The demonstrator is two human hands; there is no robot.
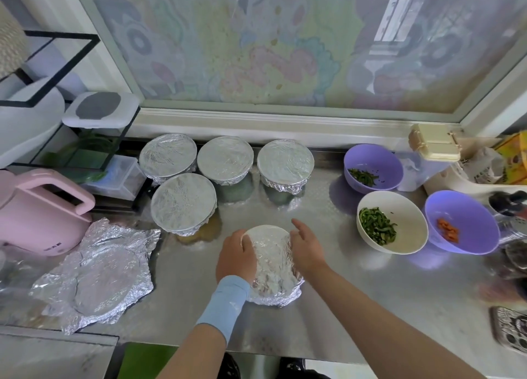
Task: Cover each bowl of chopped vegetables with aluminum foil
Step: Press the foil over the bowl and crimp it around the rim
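Observation:
A foil-covered bowl (272, 260) sits at the front middle of the steel counter (370, 298). My left hand (236, 257) curls over its left rim and presses the foil down. My right hand (306, 248) lies on the right rim, fingers fairly straight against the foil. Several covered bowls (225, 159) stand in a group behind. At the right, three bowls stand uncovered: a purple one with green pieces (373, 167), a white one with chopped greens (392, 221), and a purple one with orange pieces (462, 221).
A crumpled foil sheet (97, 276) lies at the front left beside a pink kettle (37, 213). A wire rack with containers (94, 139) fills the back left. Boxes and packets (467, 161) crowd the back right; dark utensils (510, 264) lie along the right edge.

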